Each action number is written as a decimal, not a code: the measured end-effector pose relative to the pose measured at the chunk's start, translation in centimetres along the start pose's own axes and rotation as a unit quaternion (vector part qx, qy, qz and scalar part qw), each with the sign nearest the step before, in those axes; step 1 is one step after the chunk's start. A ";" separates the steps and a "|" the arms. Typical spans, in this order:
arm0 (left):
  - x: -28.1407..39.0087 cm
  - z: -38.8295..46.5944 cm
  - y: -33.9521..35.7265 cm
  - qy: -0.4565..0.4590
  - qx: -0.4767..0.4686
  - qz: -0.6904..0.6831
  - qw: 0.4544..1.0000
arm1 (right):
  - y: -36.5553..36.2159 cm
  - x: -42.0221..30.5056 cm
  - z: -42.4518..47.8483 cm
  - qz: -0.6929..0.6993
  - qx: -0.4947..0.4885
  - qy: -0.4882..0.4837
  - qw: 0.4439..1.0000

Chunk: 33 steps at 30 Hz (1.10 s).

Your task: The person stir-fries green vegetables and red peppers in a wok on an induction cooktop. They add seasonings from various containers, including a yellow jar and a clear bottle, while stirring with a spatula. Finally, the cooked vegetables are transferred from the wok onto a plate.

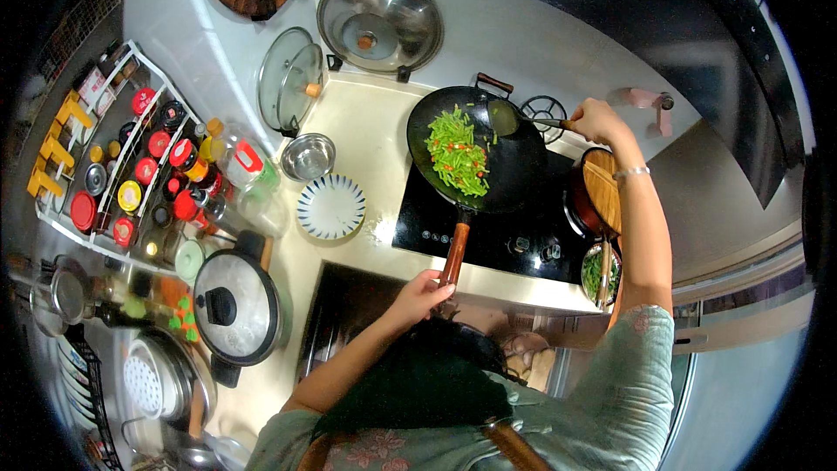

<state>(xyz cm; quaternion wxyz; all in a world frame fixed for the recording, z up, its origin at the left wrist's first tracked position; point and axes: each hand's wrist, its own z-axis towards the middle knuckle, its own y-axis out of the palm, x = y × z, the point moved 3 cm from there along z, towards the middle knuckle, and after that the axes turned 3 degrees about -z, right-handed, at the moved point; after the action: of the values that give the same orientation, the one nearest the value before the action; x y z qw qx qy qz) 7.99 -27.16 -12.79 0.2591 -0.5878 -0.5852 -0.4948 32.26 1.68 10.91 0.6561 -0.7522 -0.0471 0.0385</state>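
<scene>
My left hand (418, 297) grips the wooden handle (456, 252) of a black wok (516, 173) that sits tilted over the stove. Chopped green vegetables with red pepper pieces (458, 154) are gathered on the wok's left side. At the upper right, my right hand (598, 121) is closed around the handle of a metal spatula (503, 119). The spatula's blade is inside the wok near the far right wall, apart from the main heap, with a few green bits beside it.
A black cooktop (484, 242) lies under the wok. Left of it stand a white-and-blue plate (331, 207) and a steel bowl (308, 157). A lidded pot (235, 307) and a bottle rack (131, 170) are farther left. At right are a wood-lidded pot (600, 186) and a bowl of greens (594, 271).
</scene>
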 end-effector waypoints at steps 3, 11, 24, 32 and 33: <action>0.5 -0.3 0.1 -0.005 -0.011 -0.011 1.000 | 0.9 0.1 1.6 0.102 -0.042 0.010 0.994; 0.2 0.0 -0.5 -0.020 -0.005 0.019 1.000 | 4.5 -4.5 -5.8 0.011 0.081 -0.209 0.975; 0.1 -0.1 0.0 -0.026 -0.010 -0.002 1.000 | 5.4 -3.1 -23.6 -0.004 0.081 -0.065 0.995; 0.1 -0.4 0.0 -0.037 0.008 0.016 0.999 | 12.3 -4.7 -15.7 0.098 0.192 0.041 0.976; 0.2 -0.3 0.0 -0.039 0.011 0.016 0.999 | 13.9 -5.0 -15.1 0.088 0.173 0.047 0.980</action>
<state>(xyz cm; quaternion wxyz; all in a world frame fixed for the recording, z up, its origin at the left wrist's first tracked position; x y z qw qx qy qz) 7.88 -27.37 -12.46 0.2502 -0.6131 -0.5909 -0.4607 29.36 -15.62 -0.84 0.7717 -0.6298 0.0569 0.0682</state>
